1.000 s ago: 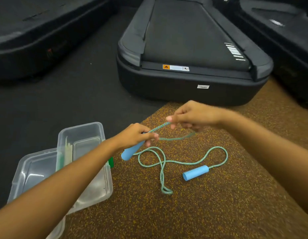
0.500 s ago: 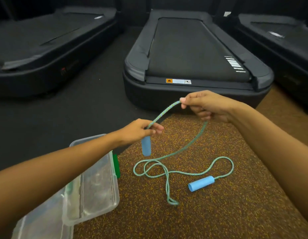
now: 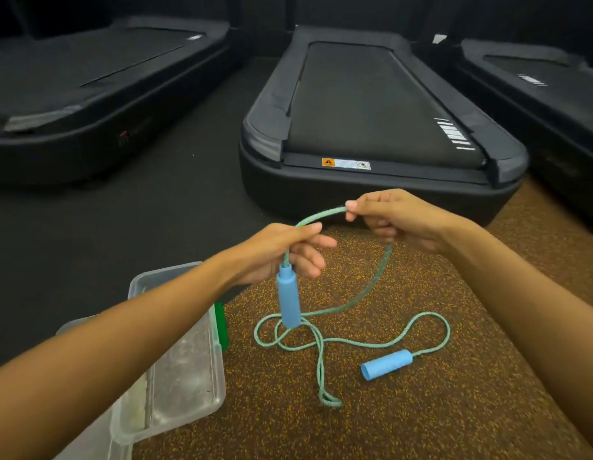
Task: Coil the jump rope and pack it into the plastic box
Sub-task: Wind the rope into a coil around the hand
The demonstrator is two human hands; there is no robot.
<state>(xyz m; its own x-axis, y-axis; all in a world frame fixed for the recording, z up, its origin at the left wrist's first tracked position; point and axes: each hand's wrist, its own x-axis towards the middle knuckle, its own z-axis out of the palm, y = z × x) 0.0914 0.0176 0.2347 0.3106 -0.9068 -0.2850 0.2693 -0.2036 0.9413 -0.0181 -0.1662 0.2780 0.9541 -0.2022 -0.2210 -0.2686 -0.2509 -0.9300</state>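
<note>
A green jump rope (image 3: pixel 321 341) with two light-blue handles lies partly on the speckled brown mat. My left hand (image 3: pixel 281 252) pinches the rope just above one blue handle (image 3: pixel 288 298), which hangs upright below my fingers. My right hand (image 3: pixel 398 219) pinches the rope a short span further along, so a taut arc runs between my hands. From my right hand the rope drops in a curve to loose loops on the mat. The other blue handle (image 3: pixel 386 364) lies on the mat at the right. The clear plastic box (image 3: pixel 185 376) sits at the lower left, partly hidden by my left forearm.
A clear lid (image 3: pixel 89 449) lies under the box's near left end. A green clip (image 3: pixel 221 325) sticks up at the box's right side. A black treadmill (image 3: pixel 371 127) stands right behind my hands, with others at left (image 3: pixel 89 94) and right (image 3: pixel 537 94). Dark floor lies to the left.
Both hands have lifted the rope off the mat. The held handle swung from lying slanted to hanging upright, and my right hand slid further along the rope, widening the arc.
</note>
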